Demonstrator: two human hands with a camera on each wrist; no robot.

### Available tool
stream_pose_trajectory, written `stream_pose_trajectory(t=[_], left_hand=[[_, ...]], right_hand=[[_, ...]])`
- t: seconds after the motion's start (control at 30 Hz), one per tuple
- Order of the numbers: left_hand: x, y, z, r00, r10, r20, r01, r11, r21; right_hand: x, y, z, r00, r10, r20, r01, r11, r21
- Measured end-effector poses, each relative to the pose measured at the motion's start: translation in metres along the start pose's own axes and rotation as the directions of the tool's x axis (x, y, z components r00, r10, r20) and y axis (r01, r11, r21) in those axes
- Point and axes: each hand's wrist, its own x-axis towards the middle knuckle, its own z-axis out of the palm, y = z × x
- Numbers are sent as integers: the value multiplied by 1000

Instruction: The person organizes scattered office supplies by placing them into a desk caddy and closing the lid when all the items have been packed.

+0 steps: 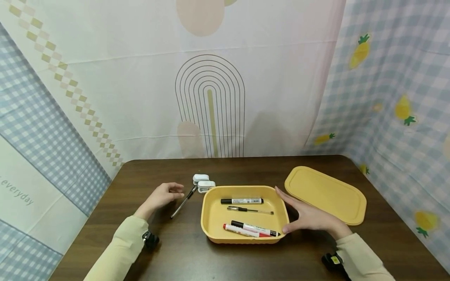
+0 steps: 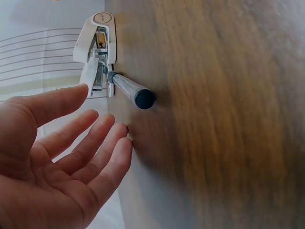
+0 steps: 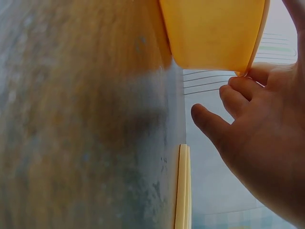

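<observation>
A yellow box (image 1: 208,218) stands on the table, holding a black marker (image 1: 242,201), a clear gel pen (image 1: 251,210), another black-capped marker (image 1: 256,229) and a red-capped marker (image 1: 242,231). My right hand (image 1: 311,214) holds the box's right end, thumb at the near corner and forefinger at the far one; the right wrist view shows fingertips at the rim. Left of the box, my left hand (image 1: 163,198) hovers with loosely bent, empty fingers beside a black-and-clear pen (image 1: 183,202) on the table. In the left wrist view this pen (image 2: 128,88) points away from the palm.
Two small white staplers (image 1: 206,186) sit at the box's far left corner, by the pen's tip. A yellow lid (image 1: 327,195) lies flat on the right of the brown table (image 1: 175,257). Patterned cloth (image 1: 140,86) hangs behind the table.
</observation>
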Motion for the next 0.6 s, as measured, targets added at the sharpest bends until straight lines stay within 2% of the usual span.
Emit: stream_pose_trajectory(t=[0.13, 0.6], left_hand=[[0, -1, 2, 1000, -11, -8, 11, 1000, -23], [-2, -5, 9, 1000, 6, 29, -4, 998, -57]], right_hand=[[0, -1, 0, 1000, -2, 3, 2, 1000, 12], [0, 3, 1, 1000, -6, 4, 6, 1000, 19]])
